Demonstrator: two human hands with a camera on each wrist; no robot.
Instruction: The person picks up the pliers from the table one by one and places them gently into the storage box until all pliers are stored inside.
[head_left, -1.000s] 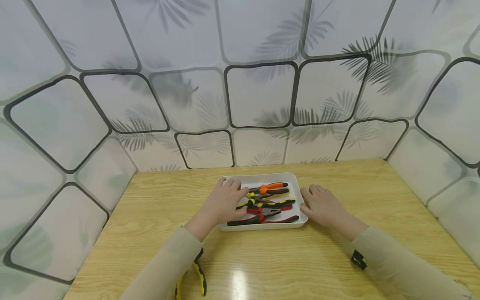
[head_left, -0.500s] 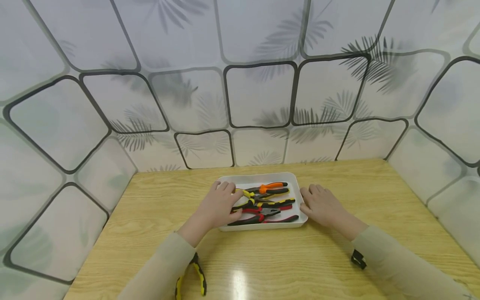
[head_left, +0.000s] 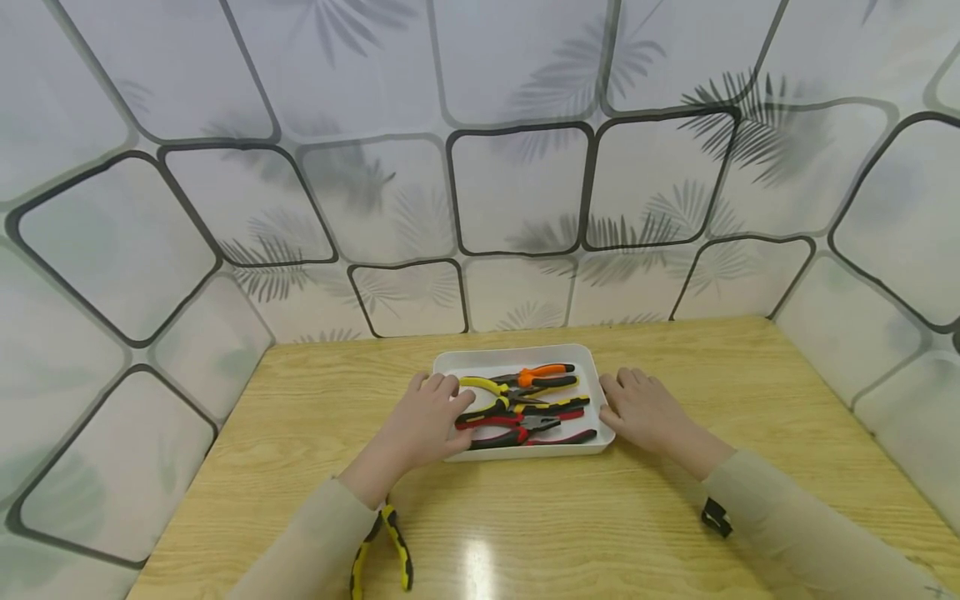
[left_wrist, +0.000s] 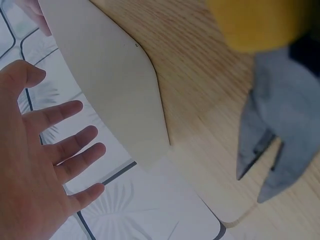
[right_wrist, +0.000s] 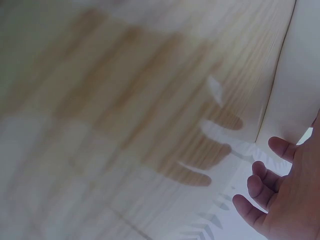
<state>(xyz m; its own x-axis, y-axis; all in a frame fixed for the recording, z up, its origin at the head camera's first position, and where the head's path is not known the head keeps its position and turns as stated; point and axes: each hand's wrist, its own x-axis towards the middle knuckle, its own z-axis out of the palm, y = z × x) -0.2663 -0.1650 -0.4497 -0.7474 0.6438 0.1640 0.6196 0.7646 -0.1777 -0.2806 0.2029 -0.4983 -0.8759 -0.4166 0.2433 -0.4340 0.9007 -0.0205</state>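
Note:
A white tray (head_left: 525, 454) with several pliers stands mid-table. Orange-and-black pliers (head_left: 532, 378) lie at its back, yellow-and-black long-nose pliers (head_left: 491, 386) in the middle, red-and-black pliers (head_left: 517, 435) toward the front. My left hand (head_left: 427, 421) is at the tray's left end, partly covering it; the left wrist view shows the fingers (left_wrist: 75, 145) spread and holding nothing. At the right end is my right hand (head_left: 643, 414), fingers loosely bent beside the tray wall (right_wrist: 297, 70); contact is hard to judge.
Another pair of yellow-and-black pliers (head_left: 405, 560) lies on the wooden table (head_left: 570, 533) beside my left sleeve; its grey head (left_wrist: 285, 115) looms in the left wrist view. A black object (head_left: 716, 517) sits under my right sleeve. Patterned walls (head_left: 517, 192) enclose the table.
My left hand has slid left, off the pliers' handles to the tray's left end, uncovering more of the yellow and red handles. Right hand and tray have stayed put.

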